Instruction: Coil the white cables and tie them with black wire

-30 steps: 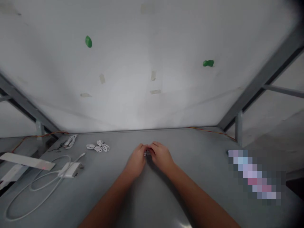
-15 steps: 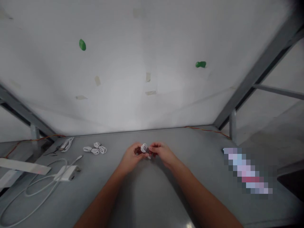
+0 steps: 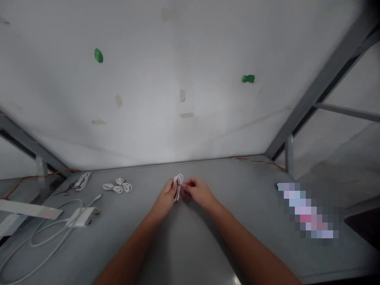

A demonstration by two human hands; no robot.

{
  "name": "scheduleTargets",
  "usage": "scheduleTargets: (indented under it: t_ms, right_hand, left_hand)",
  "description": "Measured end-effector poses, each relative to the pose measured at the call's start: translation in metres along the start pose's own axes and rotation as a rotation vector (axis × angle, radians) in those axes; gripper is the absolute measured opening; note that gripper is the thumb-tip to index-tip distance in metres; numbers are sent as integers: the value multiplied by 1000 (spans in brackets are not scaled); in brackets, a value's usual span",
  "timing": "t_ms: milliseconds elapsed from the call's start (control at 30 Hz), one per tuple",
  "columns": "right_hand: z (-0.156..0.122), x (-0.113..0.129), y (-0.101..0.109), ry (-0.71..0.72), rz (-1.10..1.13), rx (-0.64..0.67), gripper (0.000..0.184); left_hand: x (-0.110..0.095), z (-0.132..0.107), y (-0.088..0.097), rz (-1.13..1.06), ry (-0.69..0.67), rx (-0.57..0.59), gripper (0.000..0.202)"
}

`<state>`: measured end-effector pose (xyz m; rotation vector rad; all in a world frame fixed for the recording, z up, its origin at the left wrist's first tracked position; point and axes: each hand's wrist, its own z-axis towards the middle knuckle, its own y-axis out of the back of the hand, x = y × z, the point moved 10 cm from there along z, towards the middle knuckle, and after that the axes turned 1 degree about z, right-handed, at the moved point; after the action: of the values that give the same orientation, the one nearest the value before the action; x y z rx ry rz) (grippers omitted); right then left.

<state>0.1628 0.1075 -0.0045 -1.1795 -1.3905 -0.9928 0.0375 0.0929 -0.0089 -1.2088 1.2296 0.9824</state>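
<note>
Head cam: white cable bundle (image 3: 178, 185) is between both hands, over the middle of the worktop (image 3: 190, 245), long side roughly upright, dark tie (image 3: 180, 185) around its waist. Can't tell if its lower end touches the surface. Left hand (image 3: 166, 198) has its grip closed on the bundle from the left side. Right hand (image 3: 198, 192) is just right of it, thumb and fingers drawn in narrow next to the tie; can't tell whether that grip has the tie's end. Off to the left, two tied white cables (image 3: 117, 186) lie together, with a loose white coil (image 3: 83, 181) beyond. White adapter (image 3: 84, 217) sits nearer, its long lead (image 3: 49, 244) looped over the surface. Far right: blurred-out object (image 3: 305, 211), can't identify. Behind: pale panel (image 3: 142, 138) with two green patches (image 3: 99, 56)
</note>
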Motion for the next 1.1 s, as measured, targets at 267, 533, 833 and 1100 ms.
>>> scheduleTargets:
  t_ms: [267, 533, 833, 1100]
  right_hand:
    - [-23, 42, -5, 349, -565, -122, 12]
    - [-39, 68, -17, 630, -835, -11, 18]
    - [-13, 30, 3, 173, -206, 8, 13]
    - [-18, 11, -19, -153, 389, 319, 27]
  left_hand:
    - [6, -14, -19, -363, 271, 114, 41]
    - [-6, -23, -31, -593, 425, 313, 29]
    - [-28, -12, -2, 133, -66, 33, 55]
    - [-34, -17, -17, -209, -10, 93, 47]
